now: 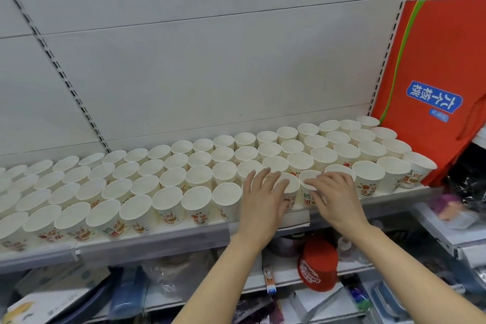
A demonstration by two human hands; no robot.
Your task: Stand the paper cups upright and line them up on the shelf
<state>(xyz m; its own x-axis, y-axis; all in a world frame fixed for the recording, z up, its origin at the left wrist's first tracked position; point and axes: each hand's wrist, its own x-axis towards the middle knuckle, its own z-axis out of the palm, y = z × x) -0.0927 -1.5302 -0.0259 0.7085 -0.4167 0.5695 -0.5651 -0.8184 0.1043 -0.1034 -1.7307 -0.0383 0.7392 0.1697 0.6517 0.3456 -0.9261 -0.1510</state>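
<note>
Paper cups nearly all ranked; two front cups in hand

Paper cups (200, 166) fill the shelf (157, 241) from the left edge of the frame to the right of centre, standing mouth-up in about four slanting rows. No cup lies on its side anywhere that shows. Judged from this, the standing-up is done or close to it; what is left looks like squaring the front row.

Two cups at lower centre sit a little out of line with their neighbours:
- left-hand cup (291, 187): the left hand (263, 194) wraps its near side, fingers (263, 175) spread apart and curled over the rim.
- right-hand cup (307, 183): the right hand (332, 196) holds its right side, fingers curved against rim and wall.
The two cups touch or nearly touch; which, I cannot tell.

Contents: every mouth that faces the camera shows plain white inside, nothing in it. Red and orange print on the outer walls.

Further out: a red bag (431, 81) with a blue label hangs at upper right, just beside the last cups. Below the shelf, at lower centre, a red bucket-shaped tub (318, 265) among mixed packaged goods, blurred.
</note>
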